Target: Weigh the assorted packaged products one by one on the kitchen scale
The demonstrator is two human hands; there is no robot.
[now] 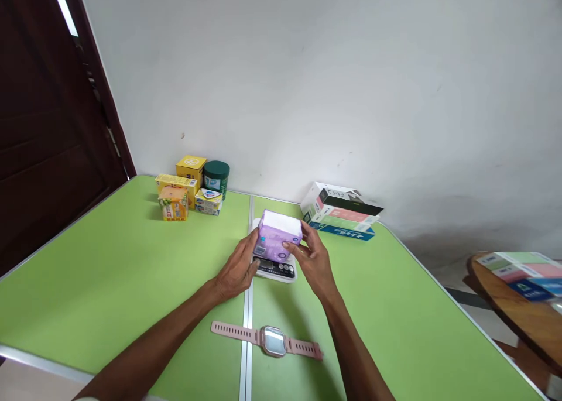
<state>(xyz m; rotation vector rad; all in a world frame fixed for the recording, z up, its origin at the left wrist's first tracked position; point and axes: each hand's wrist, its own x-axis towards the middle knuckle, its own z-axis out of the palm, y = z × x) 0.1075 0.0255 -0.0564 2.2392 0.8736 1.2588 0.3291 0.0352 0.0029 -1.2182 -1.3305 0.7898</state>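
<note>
1 head view: from above near edge of table (109,260), facing forward-down, toward wall (307,85).

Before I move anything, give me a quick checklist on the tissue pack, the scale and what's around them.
1. Both hands at the purple pack, left and right: ok.
2. Pack fully resting on the scale: cannot tell.
3. Scale buttons uncovered: ok.
4. Display readable: cannot tell, too small.
5. Watch apart from the scale: ok.
6. Hands off the pack: not ok.
</note>
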